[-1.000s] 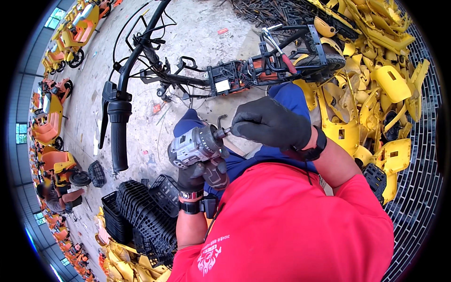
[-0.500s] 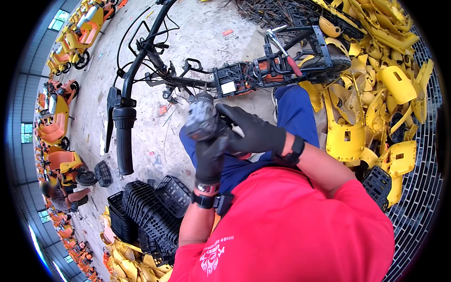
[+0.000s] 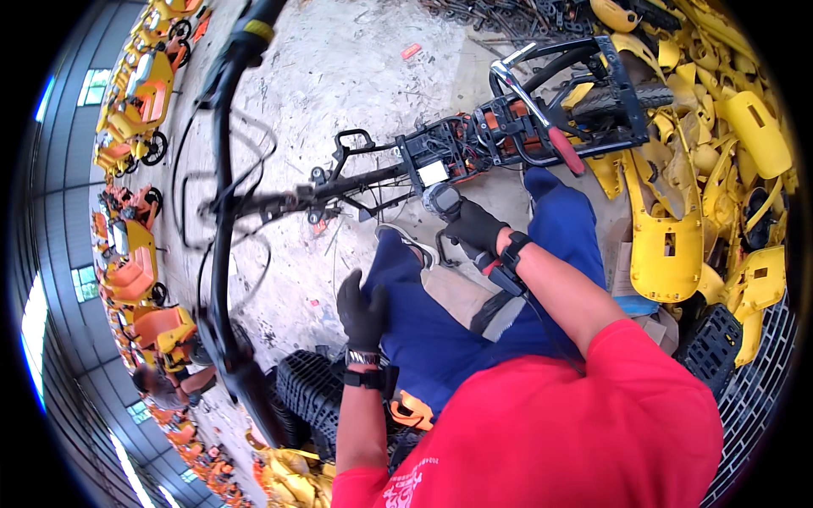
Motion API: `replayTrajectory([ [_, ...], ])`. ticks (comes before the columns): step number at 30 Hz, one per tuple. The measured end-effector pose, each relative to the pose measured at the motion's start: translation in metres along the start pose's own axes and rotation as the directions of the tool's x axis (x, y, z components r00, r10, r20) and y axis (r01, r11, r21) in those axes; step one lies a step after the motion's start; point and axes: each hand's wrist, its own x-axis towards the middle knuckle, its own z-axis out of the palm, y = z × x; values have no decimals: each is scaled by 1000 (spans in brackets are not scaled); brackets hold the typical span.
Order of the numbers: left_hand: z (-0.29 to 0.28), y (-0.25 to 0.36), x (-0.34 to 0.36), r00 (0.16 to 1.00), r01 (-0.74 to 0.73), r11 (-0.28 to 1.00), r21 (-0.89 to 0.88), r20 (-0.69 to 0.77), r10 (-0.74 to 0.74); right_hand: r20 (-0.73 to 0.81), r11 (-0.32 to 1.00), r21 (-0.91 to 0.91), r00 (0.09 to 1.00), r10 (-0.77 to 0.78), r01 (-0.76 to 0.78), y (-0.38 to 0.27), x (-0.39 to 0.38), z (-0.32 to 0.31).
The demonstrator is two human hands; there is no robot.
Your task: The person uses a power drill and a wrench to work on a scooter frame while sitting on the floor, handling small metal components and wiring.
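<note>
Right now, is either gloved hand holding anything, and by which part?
The right hand grips the grey cordless power driver by its handle, nose against the stripped black bike frame. The left hand holds nothing; it rests on the blue-trousered knee.

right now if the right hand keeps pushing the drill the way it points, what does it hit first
The right hand aims the drill up at the stripped bike frame; its tip looks nearly at the white-labelled black housing, likely first contact, though depth is unclear.
</note>
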Motion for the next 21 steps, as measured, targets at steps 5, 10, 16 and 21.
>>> replayTrajectory([
  [5,38,-13,-4,976,194,980,34,96,-196,176,767,570,956,236,-295,19,101,11],
  [10,33,-12,2,943,255,961,106,193,-271,272,340,882,941,201,-328,31,194,31],
  [16,27,-22,-5,895,369,928,54,248,-371,268,197,932,945,186,-303,70,270,31],
  [21,23,-27,-11,871,414,907,72,260,-418,311,294,883,925,218,-366,92,293,45],
])
